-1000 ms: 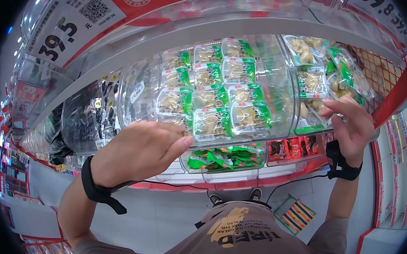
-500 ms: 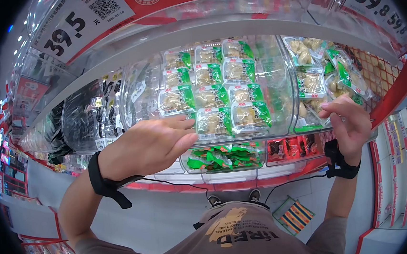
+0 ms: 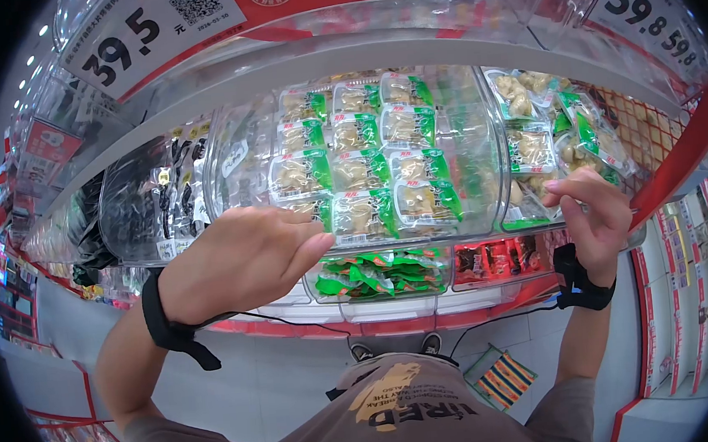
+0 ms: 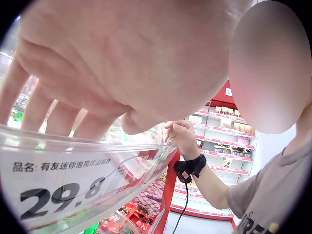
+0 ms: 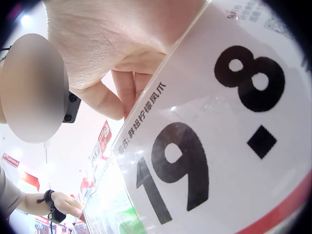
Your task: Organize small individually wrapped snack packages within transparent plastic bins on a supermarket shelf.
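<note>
My left hand (image 3: 244, 250) reaches over the front edge of a clear bin (image 3: 479, 226), palm down with fingers extended. Its fingertips lie at the nearest left packet (image 3: 310, 212), one of several clear-and-green packets of pale food set in rows. In the left wrist view, the fingers (image 4: 61, 117) drop behind the bin's front panel. My right hand (image 3: 594, 206) is over the front of the right-hand bin, thumb and fingers loosely bent, with nothing seen between them. Jumbled packets (image 3: 527, 149) lie just beyond it. The right wrist view shows its fingers (image 5: 124, 90) behind a price label (image 5: 195, 161).
A shelf edge with price labels (image 3: 140, 42) crosses above the bins. Dark packets (image 3: 172, 185) fill the bin at left. Below are green packets (image 3: 379, 275) and red packets (image 3: 498, 259). A red frame (image 3: 685, 153) curves along the right side. Thin cables (image 3: 495, 320) hang from both wrists.
The head view has shifted slightly, so bins and packets sit a little further left. My left fingers spread a bit, then came closer together. The right hand has kept about the same pose.
</note>
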`<state>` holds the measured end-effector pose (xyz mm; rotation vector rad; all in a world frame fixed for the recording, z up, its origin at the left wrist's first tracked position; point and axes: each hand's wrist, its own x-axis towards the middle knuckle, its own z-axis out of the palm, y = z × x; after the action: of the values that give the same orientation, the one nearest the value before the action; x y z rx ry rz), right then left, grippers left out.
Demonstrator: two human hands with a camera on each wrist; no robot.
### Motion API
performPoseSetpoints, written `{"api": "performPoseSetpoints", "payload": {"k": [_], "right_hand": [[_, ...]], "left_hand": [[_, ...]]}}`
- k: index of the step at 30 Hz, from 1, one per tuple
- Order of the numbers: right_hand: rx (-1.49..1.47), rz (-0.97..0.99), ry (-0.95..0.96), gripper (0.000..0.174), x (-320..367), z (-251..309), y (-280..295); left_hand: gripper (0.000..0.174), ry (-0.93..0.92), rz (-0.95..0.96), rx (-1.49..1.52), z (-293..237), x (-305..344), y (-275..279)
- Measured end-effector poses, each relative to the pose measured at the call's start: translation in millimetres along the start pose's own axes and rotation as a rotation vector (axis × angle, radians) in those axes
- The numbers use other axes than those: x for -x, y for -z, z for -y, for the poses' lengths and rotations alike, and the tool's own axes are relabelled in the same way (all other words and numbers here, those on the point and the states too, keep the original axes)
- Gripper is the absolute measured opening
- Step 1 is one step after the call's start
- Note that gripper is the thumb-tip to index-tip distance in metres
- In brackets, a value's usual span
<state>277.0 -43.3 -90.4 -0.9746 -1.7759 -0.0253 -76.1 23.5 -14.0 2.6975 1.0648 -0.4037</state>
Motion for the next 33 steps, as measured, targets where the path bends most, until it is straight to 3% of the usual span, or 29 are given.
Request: {"api": "performPoseSetpoints", "payload": {"k": [3, 6, 8, 10, 13, 17, 21, 24, 27, 30, 33], "right_hand": [[-0.001, 0.013, -0.008, 0.019, 0, 0, 1], [-0.02, -0.06, -0.037, 0.018, 1, -3, -1], [0.023, -0.164, -0.176, 0.016, 2, -8, -3], [0.22, -0.145, -0.223, 0.024, -3, -12, -3], [0.561, -0.042, -0.253, 0.038, -12, -4, -12], [0.605, 0.2, -0.255, 0.054, -12, -8, -16], [0.653, 0.224, -0.25, 0.05, -13, -12, -18], [0.64, 0.212, -0.256, 0.042, -13, -12, -17], [0.605, 0.171, -0.266, 0.03, -16, -9, -17], [0.606, 0.059, -0.207, 0.023, -15, -11, -19], [0.629, -0.101, -0.077, 0.021, -16, -6, -17]], "left_hand": [[0.037, 0.043, 0.032, -0.021, -11, -6, 13], [0.04, -0.093, -0.455, -0.082, -8, -11, -24], [0.048, -0.04, -0.4, -0.132, -4, -15, -33], [0.051, 0.045, -0.381, -0.089, -3, -15, -35], [0.05, -0.025, -0.401, -0.179, 9, -16, -40], [0.051, -0.121, -0.467, -0.269, 17, -19, -47], [0.054, -0.159, -0.462, -0.34, 18, -19, -46], [0.045, -0.075, -0.423, -0.308, 15, -16, -48], [0.048, 0.047, -0.483, -0.054, 5, -15, -44], [0.047, -0.012, -0.484, 0.041, -11, -5, -25], [0.042, -0.161, -0.642, 0.036, -21, 2, -23]]}}
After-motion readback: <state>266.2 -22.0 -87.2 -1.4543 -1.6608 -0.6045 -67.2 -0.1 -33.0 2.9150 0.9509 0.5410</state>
